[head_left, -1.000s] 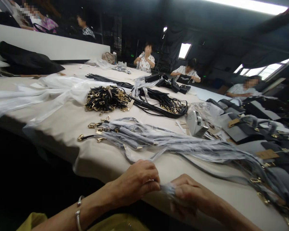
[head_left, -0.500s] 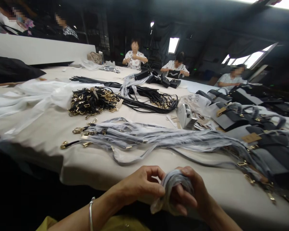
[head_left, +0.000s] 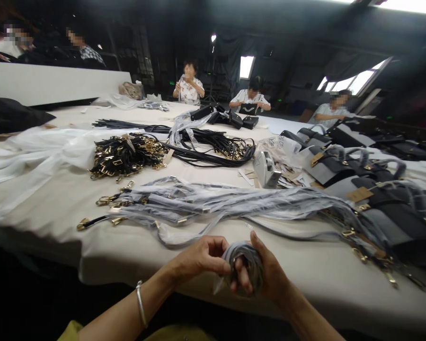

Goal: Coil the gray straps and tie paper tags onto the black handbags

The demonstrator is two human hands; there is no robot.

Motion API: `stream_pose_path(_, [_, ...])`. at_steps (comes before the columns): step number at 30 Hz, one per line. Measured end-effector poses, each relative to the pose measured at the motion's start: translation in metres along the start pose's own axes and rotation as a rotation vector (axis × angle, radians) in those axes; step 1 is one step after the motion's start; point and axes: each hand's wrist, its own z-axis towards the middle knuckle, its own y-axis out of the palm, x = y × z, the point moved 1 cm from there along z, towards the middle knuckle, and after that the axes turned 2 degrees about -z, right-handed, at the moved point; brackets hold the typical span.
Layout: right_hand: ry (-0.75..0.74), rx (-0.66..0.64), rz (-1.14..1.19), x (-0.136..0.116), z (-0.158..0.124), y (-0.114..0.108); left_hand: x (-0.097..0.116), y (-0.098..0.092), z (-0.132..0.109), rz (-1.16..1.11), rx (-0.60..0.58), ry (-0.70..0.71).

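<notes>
Right hand point(head_left: 275, 277), half-curled, fingers through coil point(head_left: 254, 267), apparently holding it round; left hand point(head_left: 203, 258) pinches coil's left edge. Straps point(head_left: 195, 208) lie lengthwise beyond, likely against tangling.

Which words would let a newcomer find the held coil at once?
Start at the table; at its near edge, find the left hand and right hand. Between them, the grey coil is wound into a ring, unlike the straps stretched out behind.

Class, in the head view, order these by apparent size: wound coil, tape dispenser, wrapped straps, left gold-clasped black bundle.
1. wrapped straps
2. left gold-clasped black bundle
3. wound coil
4. tape dispenser
The coil is nearer the camera; true sizes unsure.
</notes>
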Motion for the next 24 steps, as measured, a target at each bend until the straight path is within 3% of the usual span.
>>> stream_pose_path(7, [-0.373,0.186,-0.209,-0.023,0.0,0.01,0.034,-0.007,0.008,0.174,-0.038,0.044])
stream_pose_path(9, [-0.53,0.255,-0.279,-0.033,0.001,0.005,0.051,-0.003,0.004,0.366,-0.016,0.077])
stream_pose_path(12, [-0.652,0.3,-0.581,-0.047,0.0,-0.008,0.063,0.008,0.002,0.887,0.079,0.216])
stream_pose_path(14, [-0.668,0.316,-0.842,-0.051,0.0,-0.017,0.053,0.015,0.007,1.243,0.137,0.303])
stream_pose_path(17, [-0.718,0.316,-1.198,-0.043,0.004,-0.026,0.014,0.018,0.022,1.571,0.227,0.347])
stream_pose_path(20, [-0.874,0.342,-1.507,-0.025,0.014,-0.034,-0.025,0.011,0.034,1.667,0.358,0.488])
stream_pose_path(24, [-0.993,0.353,-1.69,-0.008,0.026,-0.045,-0.047,-0.009,0.037,1.672,0.524,0.889])
